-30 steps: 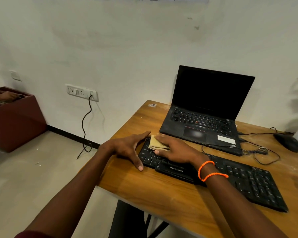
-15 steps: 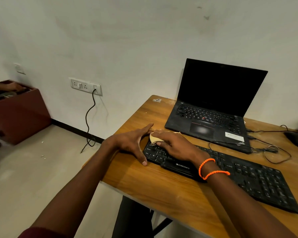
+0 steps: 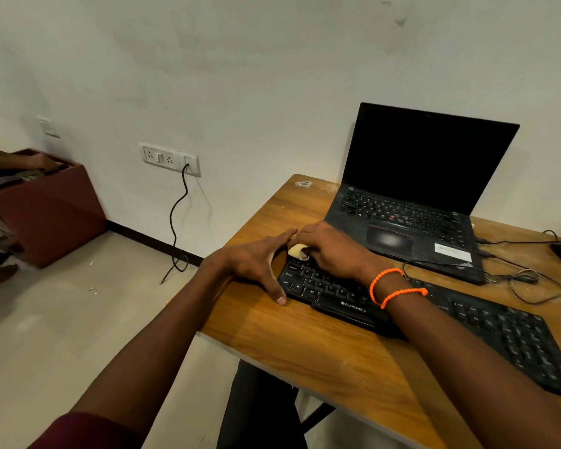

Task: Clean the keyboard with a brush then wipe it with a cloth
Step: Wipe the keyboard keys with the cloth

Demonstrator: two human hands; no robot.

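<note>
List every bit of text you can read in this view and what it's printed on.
"ZEBRONICS": front edge of the black keyboard.
"Ctrl", "Alt": keys at that keyboard's left end; other legends too small to read.
White sticker on the laptop palm rest: blurred, unreadable.
Laptop key legends: too small to read.

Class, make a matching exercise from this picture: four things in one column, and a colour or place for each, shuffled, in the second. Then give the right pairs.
Things:
1. cloth
2. laptop
3. wristband
4. left hand

Descriptions:
A. orange
B. lid open, screen dark
C. under the right hand, on the keyboard
D. at the keyboard's left end, thumb on the table

Pairs: 1-C, 2-B, 3-A, 4-D
</note>
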